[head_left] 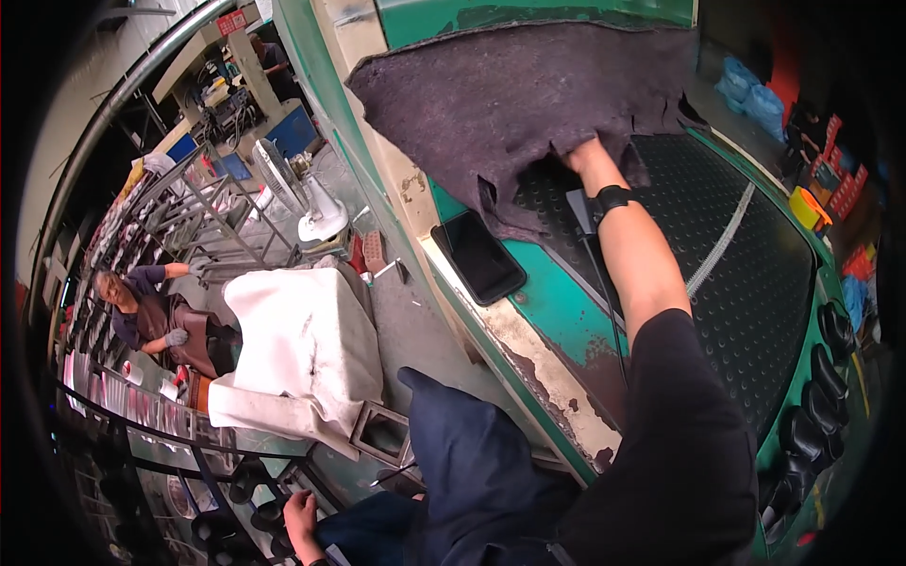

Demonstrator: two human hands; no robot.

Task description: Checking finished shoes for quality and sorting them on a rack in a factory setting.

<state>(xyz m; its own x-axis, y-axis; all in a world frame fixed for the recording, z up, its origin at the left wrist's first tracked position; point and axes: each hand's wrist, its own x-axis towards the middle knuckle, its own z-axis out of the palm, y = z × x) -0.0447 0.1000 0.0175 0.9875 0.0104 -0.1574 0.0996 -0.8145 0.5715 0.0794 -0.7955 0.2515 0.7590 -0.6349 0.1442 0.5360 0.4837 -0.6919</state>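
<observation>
A dark purple-brown sheet of leather [510,90] with a ragged near edge lies across the far part of the green bench. My right hand [587,156] reaches to that edge. Its fingers go under the leather and are hidden. A black band circles the wrist, and a grey device [579,211] with a cable sits beside it. Below the leather lies a black studded mat [746,255]. A black phone [479,257] rests on the bench's left edge. Down at the lower left, my left hand [300,517] hangs away from the bench, fingers loosely curled, nothing visible in it.
Black shoe-shaped pieces [812,424] line the bench's right side. A roll of yellow tape [808,209] sits by the right edge. To the left are a white-cloth-covered stack [302,349], a fan [300,193], a metal rack [222,212] and a seated person [156,316] in gloves.
</observation>
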